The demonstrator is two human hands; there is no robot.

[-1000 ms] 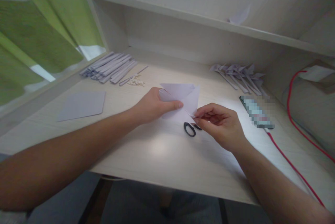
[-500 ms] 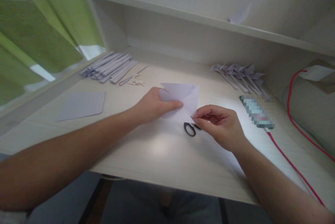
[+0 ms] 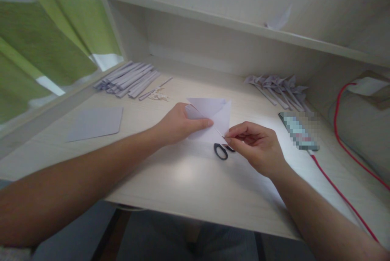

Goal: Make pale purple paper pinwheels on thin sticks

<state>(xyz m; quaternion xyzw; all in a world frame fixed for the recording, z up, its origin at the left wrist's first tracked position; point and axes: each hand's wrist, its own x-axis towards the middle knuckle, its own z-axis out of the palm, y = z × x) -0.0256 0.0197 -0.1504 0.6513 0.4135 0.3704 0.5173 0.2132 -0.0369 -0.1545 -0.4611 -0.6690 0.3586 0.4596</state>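
A white paper sheet (image 3: 224, 116) with a folded triangular flap is raised over the desk in front of me. My left hand (image 3: 190, 122) grips its left side, the thumb lying flat on top. With thumb and forefinger, my right hand (image 3: 254, 143) pinches the sheet's lower right corner. A thin pale line crosses the paper towards those fingertips; whether it is a crease or a cut I cannot tell. Black-handled scissors (image 3: 220, 152) lie just below that corner, their blades hidden.
A flat paper sheet (image 3: 96, 122) lies at left. Behind it are a stack of paper strips (image 3: 128, 79) and small white pieces (image 3: 158, 94). Paper pinwheels (image 3: 282, 88) on sticks lie back right, near a phone (image 3: 297, 131) with a red cable (image 3: 338, 192). A shelf (image 3: 213, 16) overhangs the desk.
Almost nothing differs. The paper has tilted very slightly at its right side; both hands keep their grip in the same place.
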